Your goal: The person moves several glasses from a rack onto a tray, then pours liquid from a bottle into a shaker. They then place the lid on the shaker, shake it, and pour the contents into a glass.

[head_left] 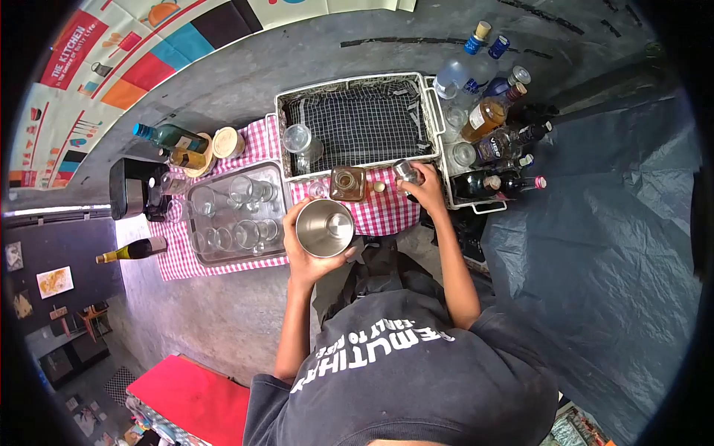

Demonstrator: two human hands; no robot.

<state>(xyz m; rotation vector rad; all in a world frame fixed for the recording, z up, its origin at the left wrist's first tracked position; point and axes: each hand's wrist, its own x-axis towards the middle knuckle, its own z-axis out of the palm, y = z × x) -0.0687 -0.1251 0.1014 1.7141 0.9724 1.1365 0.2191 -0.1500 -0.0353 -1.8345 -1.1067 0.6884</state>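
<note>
My left hand (303, 256) is wrapped round a metal cup (325, 227), whose open mouth faces up and shows an empty-looking inside. My right hand (425, 187) holds a small metal jigger (406, 172) by the front of the wire basket. Between the hands, a square brown bottle (348, 183) stands on the checkered cloth (388, 211). A small round cap (378, 187) lies at its right, and a small glass (318, 189) is at its left.
A tray (279, 195) with several glasses is on the left. Behind is a wire basket (357, 119) with a glass jar (303, 143). Several bottles (487, 119) crowd a right-hand basket. A wine bottle (137, 249) lies at the far left.
</note>
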